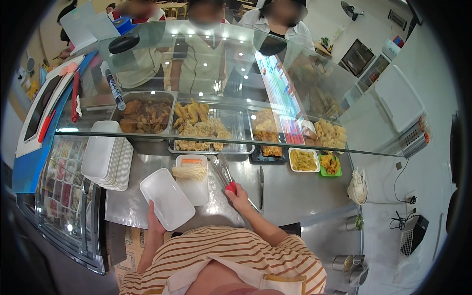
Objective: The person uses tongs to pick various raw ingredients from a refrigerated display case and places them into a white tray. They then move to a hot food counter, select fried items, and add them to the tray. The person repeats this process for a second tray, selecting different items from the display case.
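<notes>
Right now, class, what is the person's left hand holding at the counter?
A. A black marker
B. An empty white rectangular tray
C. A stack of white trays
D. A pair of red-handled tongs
B: the left hand grips the near edge of an empty white rectangular tray, while the right hand holds the red-handled tongs, and the stack of white trays sits untouched nearby.

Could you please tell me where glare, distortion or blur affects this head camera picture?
Head view: ceiling lights glare as white dots on the curved glass food guard; fisheye bends the guard's front edge and darkens the corners; the left hand on the white rectangular plastic tray and the right hand on red-handled metal tongs look sharp.
</notes>
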`<state>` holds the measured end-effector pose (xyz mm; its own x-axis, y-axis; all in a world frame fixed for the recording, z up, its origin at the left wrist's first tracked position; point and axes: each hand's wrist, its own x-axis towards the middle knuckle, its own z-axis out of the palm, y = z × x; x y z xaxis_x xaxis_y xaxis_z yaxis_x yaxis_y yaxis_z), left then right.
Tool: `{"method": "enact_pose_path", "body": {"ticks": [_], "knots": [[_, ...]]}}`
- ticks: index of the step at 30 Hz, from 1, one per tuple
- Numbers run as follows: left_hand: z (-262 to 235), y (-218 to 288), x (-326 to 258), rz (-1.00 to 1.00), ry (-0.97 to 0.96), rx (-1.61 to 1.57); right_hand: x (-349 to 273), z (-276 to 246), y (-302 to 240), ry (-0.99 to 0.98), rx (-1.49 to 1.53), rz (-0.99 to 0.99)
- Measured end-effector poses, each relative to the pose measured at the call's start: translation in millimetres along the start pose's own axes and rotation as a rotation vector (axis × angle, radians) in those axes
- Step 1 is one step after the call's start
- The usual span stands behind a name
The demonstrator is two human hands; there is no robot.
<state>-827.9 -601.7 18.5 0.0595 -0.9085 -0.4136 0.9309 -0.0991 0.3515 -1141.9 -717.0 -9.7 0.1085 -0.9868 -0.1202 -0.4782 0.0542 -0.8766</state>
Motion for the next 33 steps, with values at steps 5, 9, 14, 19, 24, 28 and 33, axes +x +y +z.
{"method": "enact_pose_path", "body": {"ticks": [5,9,14,19,24,28,33], "knots": [[3,0,-4,0.004,0.076,0.029,-3,1,-11,-0.011,-0.046,-0.068],[1,0,0,-0.013,0.061,0.014,-5,0,-27,-0.072,-0.131,-0.131],[5,-4,-9,-0.028,0.089,-0.002,-20,7,-13,-0.086,-0.054,-0.155],[17,-2,-10,-0.025,0.119,0.015,-9,13,1,-0.090,0.027,-0.184],[14,-2,-2,-0.054,0.115,0.007,-10,10,-3,-0.126,-0.052,-0.073],[14,-1,-3,-0.077,0.097,0.016,-13,11,-10,-0.090,-0.135,-0.153],[6,-5,1,-0.089,0.057,-0.009,-14,11,-10,-0.082,-0.130,-0.152]]}}
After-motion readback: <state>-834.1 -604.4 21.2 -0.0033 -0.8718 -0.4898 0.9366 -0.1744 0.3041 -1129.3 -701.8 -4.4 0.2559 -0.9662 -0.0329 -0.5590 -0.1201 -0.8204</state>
